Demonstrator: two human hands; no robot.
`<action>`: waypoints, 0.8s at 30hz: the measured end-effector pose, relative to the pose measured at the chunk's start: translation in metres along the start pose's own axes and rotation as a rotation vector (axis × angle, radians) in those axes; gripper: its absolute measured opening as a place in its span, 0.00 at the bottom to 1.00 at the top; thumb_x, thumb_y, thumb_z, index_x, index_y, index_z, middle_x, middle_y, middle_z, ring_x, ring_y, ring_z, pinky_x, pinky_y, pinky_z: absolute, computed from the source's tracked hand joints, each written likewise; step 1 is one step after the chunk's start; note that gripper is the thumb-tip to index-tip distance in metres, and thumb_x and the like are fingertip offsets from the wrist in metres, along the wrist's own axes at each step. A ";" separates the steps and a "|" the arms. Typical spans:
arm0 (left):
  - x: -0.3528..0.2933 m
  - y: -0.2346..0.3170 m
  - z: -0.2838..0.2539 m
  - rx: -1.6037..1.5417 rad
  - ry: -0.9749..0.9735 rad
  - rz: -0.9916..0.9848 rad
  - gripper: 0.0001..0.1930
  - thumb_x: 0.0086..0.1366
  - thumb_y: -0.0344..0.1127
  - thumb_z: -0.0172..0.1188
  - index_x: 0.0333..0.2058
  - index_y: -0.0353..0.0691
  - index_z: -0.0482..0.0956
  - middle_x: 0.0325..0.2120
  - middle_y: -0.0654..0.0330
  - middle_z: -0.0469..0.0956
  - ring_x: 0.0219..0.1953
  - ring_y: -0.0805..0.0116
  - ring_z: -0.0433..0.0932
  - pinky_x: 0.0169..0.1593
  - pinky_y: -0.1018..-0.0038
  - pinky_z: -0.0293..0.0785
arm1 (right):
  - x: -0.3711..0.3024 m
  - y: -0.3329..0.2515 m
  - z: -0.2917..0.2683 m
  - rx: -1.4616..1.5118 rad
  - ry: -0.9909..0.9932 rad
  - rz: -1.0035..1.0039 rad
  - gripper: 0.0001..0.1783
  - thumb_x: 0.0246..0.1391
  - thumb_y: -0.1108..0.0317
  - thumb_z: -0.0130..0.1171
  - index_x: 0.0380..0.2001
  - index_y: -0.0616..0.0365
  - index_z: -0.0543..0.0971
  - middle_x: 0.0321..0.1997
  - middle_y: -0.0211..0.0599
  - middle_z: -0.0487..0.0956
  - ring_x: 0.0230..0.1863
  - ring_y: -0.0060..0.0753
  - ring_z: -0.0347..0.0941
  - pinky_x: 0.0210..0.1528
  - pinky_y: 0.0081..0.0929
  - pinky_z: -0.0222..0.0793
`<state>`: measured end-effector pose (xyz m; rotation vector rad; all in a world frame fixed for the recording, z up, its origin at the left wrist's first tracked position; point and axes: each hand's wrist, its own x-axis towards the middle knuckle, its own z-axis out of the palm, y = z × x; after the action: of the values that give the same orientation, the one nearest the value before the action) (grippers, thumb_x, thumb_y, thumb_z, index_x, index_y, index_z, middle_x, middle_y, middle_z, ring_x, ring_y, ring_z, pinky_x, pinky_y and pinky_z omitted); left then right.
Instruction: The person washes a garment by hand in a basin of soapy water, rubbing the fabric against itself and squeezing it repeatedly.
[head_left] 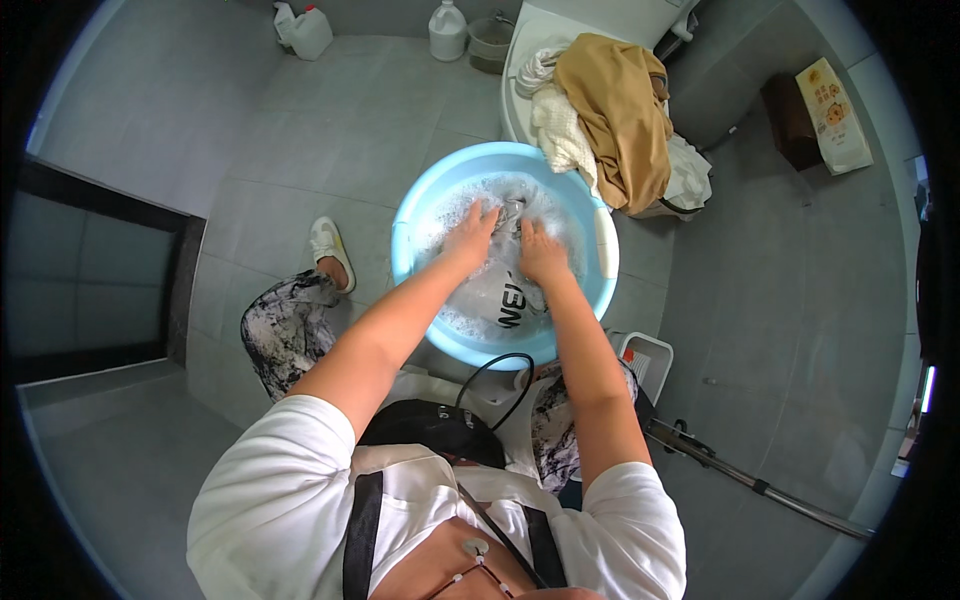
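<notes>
From my remote station, head view: both bare hands work inside a light blue tub [403,225] on the grey tiled floor [300,150]. The wet cloth, whitish grey with black lettering [482,290], lies in the tub among white suds [500,187], its lettered part toward the wearer.

Left hand [468,243]: on the cloth's left side, fingers pointing away from the wearer, slightly apart. Right hand [542,255]: opposite, fingers bent, tips at the suds. A bunched grey fold shows between the hands. Foam hides the fingertips; I cannot tell whether either hand grips.

Surroundings: a tan garment [612,110] and white knit [562,125] heaped at the toilet [516,115], beyond the tub; white jug [447,32] near the far wall.
</notes>
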<state>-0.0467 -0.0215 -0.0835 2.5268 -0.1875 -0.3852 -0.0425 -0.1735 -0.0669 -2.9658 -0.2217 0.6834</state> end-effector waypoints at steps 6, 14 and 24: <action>0.054 -0.058 0.071 0.002 -0.231 0.046 0.25 0.54 0.38 0.49 0.52 0.48 0.59 0.50 0.46 0.60 0.49 0.53 0.64 0.51 0.64 0.60 | 0.029 0.020 0.048 -0.156 -0.169 -0.084 0.19 0.48 0.63 0.41 0.43 0.57 0.70 0.48 0.44 0.69 0.49 0.44 0.65 0.50 0.42 0.58; 0.048 -0.035 0.001 -0.404 -0.201 -0.262 0.25 0.49 0.44 0.56 0.45 0.41 0.67 0.41 0.51 0.70 0.44 0.56 0.69 0.47 0.60 0.63 | 0.035 0.033 0.026 0.112 0.082 0.032 0.20 0.42 0.63 0.49 0.40 0.61 0.72 0.41 0.49 0.73 0.41 0.47 0.70 0.43 0.39 0.64; -0.002 0.012 -0.031 -2.371 -0.322 -0.201 0.20 0.57 0.51 0.49 0.35 0.38 0.71 0.36 0.57 0.72 0.39 0.60 0.70 0.47 0.62 0.65 | -0.053 -0.051 -0.052 0.727 0.687 -0.353 0.24 0.35 0.65 0.54 0.39 0.65 0.68 0.43 0.54 0.69 0.42 0.49 0.68 0.43 0.34 0.64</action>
<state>-0.0391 -0.0149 -0.0513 0.1350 0.2950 -0.5221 -0.0723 -0.1348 0.0086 -2.1965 -0.3332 -0.2671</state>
